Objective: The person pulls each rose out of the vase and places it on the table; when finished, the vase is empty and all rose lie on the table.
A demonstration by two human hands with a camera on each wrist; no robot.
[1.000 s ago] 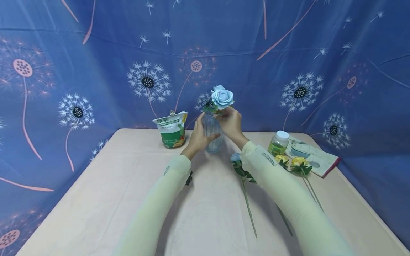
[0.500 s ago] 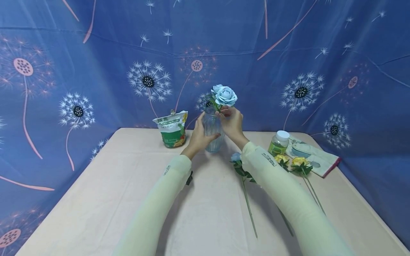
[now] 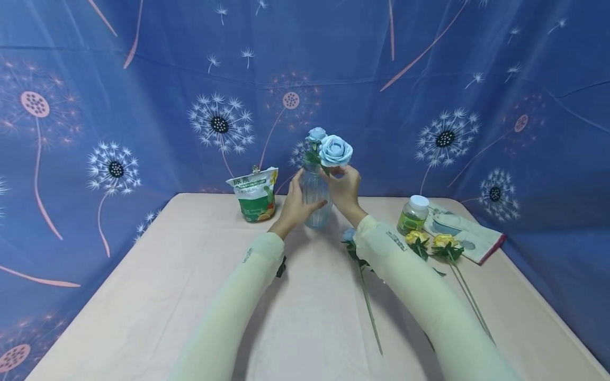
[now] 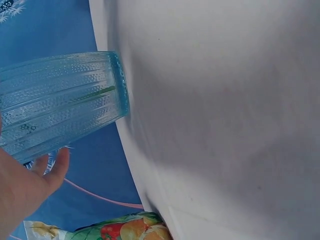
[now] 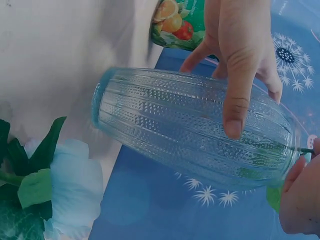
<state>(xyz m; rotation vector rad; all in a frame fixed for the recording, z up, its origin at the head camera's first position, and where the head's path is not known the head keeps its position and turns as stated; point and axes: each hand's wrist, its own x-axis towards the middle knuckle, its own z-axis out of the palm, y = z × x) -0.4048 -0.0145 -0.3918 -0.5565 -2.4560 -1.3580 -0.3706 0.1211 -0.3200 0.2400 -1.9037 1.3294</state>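
A clear ribbed glass vase (image 3: 318, 218) stands upright at the back middle of the table. My left hand (image 3: 294, 207) grips its left side, with the thumb (image 5: 235, 117) across the glass in the right wrist view. At the mouth, my right hand (image 3: 347, 190) pinches the green stem (image 5: 306, 150) of a light blue rose (image 3: 335, 151), its bloom above the fingers. Another blue rose (image 3: 316, 135) rises from the vase just behind it. Through the glass, a green stem (image 4: 102, 93) shows near the base in the left wrist view.
A blue rose (image 3: 349, 235) lies near my right sleeve. Two yellow roses (image 3: 446, 241) lie farther right, beside a white-lidded jar (image 3: 413, 216) and a pale patterned cloth (image 3: 481, 244). Left of the vase stands a green-and-white bag (image 3: 256, 198). Something small and dark (image 3: 281, 267) shows by my left sleeve.
The pinched rose has shifted slightly right and down, so the two blue blooms now show apart. My left hand keeps its grip on the vase.
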